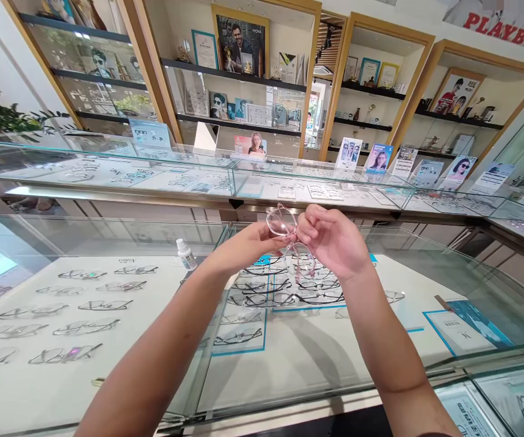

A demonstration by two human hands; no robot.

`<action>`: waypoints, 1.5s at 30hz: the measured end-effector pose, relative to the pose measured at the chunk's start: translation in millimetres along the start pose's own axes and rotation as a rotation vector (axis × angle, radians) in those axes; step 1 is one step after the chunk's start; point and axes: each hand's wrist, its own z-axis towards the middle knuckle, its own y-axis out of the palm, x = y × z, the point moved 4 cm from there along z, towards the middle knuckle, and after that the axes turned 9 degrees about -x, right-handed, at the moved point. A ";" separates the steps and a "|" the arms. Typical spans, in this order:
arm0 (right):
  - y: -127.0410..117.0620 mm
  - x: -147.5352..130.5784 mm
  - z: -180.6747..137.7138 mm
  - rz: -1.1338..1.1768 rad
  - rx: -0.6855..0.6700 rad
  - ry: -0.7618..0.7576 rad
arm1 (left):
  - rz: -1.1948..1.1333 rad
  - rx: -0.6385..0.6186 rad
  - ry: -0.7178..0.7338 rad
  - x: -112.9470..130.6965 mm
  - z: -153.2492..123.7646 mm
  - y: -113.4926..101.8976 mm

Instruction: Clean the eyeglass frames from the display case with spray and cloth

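One pair of pink-rimmed glasses (282,223) is held up above the glass-topped surface (298,370), toward its far edge, one lens higher than the other. The left hand (250,244) pinches the frame near its middle; the right hand (337,241) is curled narrow against or just beside it, and whether it grips cannot be told. Handling the frame seems the step in hand; the next move would call for a light, steady hold.

Hands (248,246) (338,240) close together, arms (164,343) (385,337) outstretched
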 end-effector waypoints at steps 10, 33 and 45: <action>-2.3 -5.2 3.4 -0.003 0.013 -0.056 | -0.197 0.159 0.122 -1.9 7.3 2.9; -16.8 -2.3 2.2 -0.640 0.133 -0.071 | -0.092 0.406 0.264 10.1 1.9 -10.2; -23.9 14.3 10.6 -0.529 0.057 0.006 | -0.031 0.398 0.305 7.5 0.3 -14.3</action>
